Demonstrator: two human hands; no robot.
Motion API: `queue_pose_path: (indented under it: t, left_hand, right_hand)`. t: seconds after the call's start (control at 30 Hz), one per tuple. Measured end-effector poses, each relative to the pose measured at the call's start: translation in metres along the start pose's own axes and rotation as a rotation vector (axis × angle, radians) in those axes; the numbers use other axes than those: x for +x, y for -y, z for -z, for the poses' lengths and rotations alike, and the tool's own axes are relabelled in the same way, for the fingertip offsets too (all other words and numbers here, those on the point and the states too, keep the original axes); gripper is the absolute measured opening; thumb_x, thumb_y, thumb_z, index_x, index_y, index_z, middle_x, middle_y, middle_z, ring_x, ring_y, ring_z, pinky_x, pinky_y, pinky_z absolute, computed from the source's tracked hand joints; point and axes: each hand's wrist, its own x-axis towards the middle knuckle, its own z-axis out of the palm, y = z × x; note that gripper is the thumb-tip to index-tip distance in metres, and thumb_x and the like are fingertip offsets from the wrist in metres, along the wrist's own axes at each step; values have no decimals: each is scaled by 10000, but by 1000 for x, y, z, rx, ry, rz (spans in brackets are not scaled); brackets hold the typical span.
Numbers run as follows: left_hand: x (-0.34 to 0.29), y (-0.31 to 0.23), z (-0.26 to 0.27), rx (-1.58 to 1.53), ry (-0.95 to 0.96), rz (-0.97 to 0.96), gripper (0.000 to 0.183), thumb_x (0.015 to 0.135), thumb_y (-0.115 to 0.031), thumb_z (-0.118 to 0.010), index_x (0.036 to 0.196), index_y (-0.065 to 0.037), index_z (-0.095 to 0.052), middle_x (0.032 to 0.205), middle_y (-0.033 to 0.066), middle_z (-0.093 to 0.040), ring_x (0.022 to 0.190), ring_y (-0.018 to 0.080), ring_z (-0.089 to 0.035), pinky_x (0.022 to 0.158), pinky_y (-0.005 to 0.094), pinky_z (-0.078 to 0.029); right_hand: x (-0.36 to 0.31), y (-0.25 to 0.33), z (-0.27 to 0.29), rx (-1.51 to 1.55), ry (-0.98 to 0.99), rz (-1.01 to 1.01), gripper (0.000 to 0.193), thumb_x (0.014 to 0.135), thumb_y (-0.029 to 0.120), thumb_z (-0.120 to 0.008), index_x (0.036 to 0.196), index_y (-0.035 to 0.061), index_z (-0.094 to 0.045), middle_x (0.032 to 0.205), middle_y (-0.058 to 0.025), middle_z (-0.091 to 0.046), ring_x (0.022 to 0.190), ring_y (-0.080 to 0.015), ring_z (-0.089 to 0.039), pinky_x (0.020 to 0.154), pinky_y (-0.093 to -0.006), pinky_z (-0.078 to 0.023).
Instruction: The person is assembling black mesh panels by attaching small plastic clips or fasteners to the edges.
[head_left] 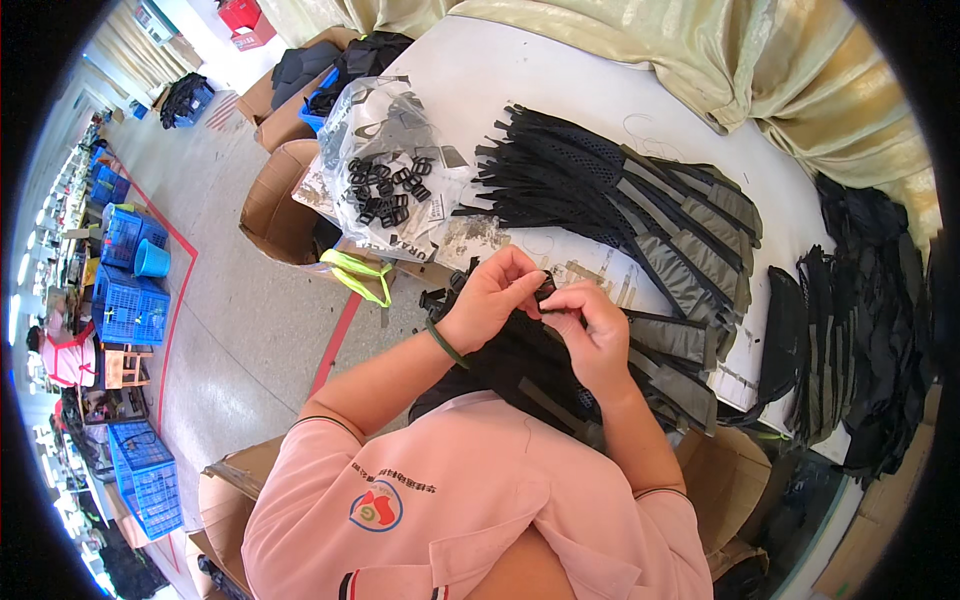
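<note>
My left hand (pixel 492 300) and my right hand (pixel 592 325) meet in front of my chest, both with fingers pinched. Between the fingertips is a small black buckle (pixel 546 287), mostly covered by the fingers; a strap end in it cannot be made out. Under my hands, black straps with grey panels (pixel 530 350) lie across my lap and the table edge. Beyond them, a fan of black mesh straps with grey ends (pixel 600 185) spreads over the white table. To the left of that pile, a clear plastic bag (pixel 355 120) has several loose black buckles (pixel 385 190) on it.
The white table (pixel 480 60) is backed by a pale gold curtain (pixel 700 50). More black strap bundles (pixel 830 330) hang at its right edge. An open cardboard box (pixel 275 200) and a yellow-green strap (pixel 358 275) are at the left. Blue crates (pixel 135 305) line the floor farther left.
</note>
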Motion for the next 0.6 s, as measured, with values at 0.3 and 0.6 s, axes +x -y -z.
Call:
queue_pose_path:
  t: [0.3,0.6]
  left_hand:
    - [-6,-2,-7,259,-56,-172,63,883,-58,-591,912,-45,-538,804,-15,-570,711,43,-532,622,186,-439]
    - [-4,-7,-5,782,35,-447,76,808,3,-629,884,-1,-635,842,101,-638,796,213,-617,727,296,-488]
  right_hand:
    - [2,-7,1,554,-41,-571,251,730,-42,-680,867,70,-503,748,47,-480,681,-30,-470,634,-169,-406]
    - [-6,-23,-8,736,-209,-618,235,681,-9,-704,795,54,-509,698,-15,-535,622,-103,-529,554,-244,-434]
